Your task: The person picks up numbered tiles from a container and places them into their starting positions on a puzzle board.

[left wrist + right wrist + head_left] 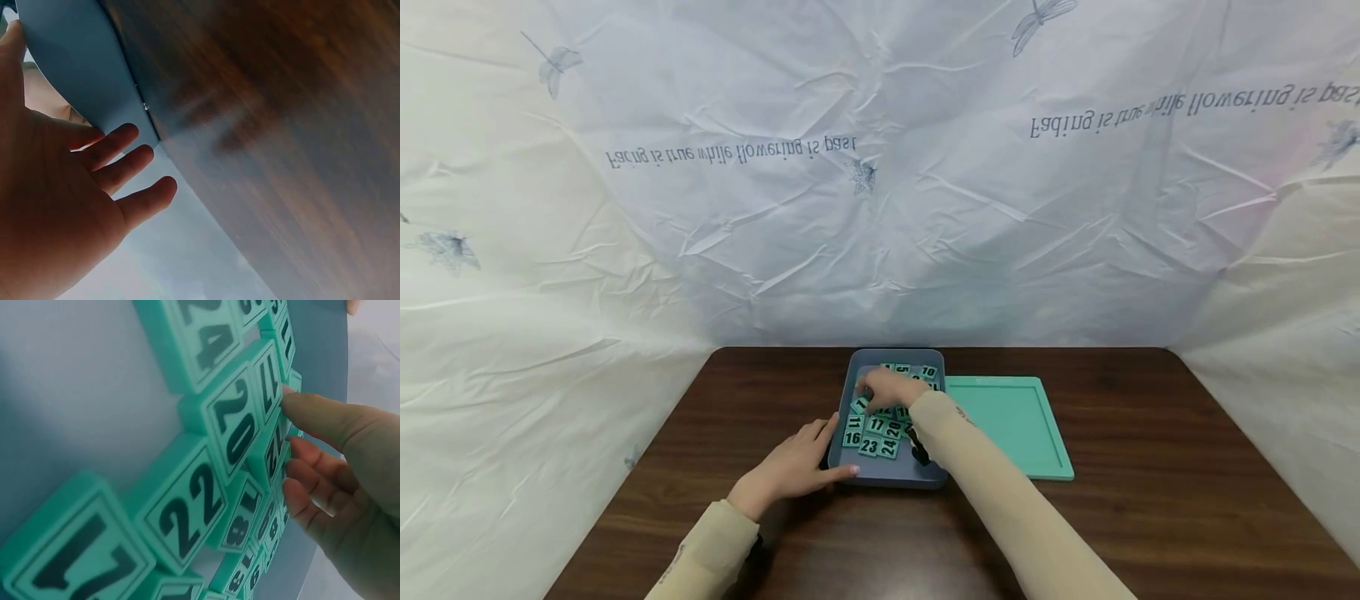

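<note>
A grey-blue tray [891, 472] holds several teal number tiles [877, 426] with black digits. Over its left part, my right hand [891, 388] reaches in with curved fingers and pinches a number tile [859, 406] near the left wall. In the right wrist view, the thumb [319, 415] and fingers of that hand stand beside tiles 17 and 12; the far side of the grasp is hidden. My left hand [797, 462] rests against the tray's near left corner with fingers extended and thumb spread along the front rim. Its fingers [128, 169] touch or nearly touch the tray's outer wall.
A flat teal frame [1015, 425] with a raised border lies just right of the tray. Both rest on a dark brown wooden table [1150, 467]. White printed sheeting [880, 250] hangs behind and at the sides. My right forearm crosses the tray's right edge.
</note>
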`<move>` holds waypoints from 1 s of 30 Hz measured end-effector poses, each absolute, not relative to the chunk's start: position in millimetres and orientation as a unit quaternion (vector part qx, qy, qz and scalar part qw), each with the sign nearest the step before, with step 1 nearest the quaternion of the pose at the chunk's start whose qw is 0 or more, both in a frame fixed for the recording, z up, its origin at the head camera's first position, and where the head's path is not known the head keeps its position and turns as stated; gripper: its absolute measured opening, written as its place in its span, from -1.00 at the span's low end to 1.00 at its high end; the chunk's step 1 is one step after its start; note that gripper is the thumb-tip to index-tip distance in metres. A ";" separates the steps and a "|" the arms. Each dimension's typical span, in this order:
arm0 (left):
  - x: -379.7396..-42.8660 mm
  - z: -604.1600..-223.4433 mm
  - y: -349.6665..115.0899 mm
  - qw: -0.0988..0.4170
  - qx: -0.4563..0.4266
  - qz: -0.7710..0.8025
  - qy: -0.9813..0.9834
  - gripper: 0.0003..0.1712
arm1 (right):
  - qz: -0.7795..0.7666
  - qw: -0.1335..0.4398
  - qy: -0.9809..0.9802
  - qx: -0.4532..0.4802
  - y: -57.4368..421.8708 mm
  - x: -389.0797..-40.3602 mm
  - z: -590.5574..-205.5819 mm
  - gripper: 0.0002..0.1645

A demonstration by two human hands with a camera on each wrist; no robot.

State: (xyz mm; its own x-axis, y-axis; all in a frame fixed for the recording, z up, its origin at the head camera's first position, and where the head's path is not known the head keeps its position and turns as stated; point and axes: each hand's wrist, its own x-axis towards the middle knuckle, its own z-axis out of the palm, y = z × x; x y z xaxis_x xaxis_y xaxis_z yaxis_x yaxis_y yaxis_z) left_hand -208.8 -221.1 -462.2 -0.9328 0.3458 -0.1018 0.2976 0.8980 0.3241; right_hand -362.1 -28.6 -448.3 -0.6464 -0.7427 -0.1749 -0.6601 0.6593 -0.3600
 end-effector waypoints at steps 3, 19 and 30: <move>-210.7 -463.1 -220.3 0.081 0.166 0.152 0.971 0.28 | -0.124 0.136 0.899 -0.398 -24.3 -364.0 -447.0 -0.61; -214.3 -462.5 -226.3 0.088 0.183 0.133 0.970 0.23 | -0.158 0.078 0.917 -0.358 24.3 -370.1 -399.5 -0.57; -215.3 -463.0 -228.3 0.094 0.184 0.144 0.968 0.27 | -0.205 0.039 0.922 -0.326 98.7 -376.3 -351.4 -0.48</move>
State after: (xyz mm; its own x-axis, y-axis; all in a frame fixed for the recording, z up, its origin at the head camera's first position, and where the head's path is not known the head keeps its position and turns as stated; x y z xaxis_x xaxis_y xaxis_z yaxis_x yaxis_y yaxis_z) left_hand -215.3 -228.3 -463.0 -0.9149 0.3825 -0.1289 0.3287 0.8913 0.3124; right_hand -376.3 98.7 -351.4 -0.7846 -0.6168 0.0622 -0.5852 0.7038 -0.4026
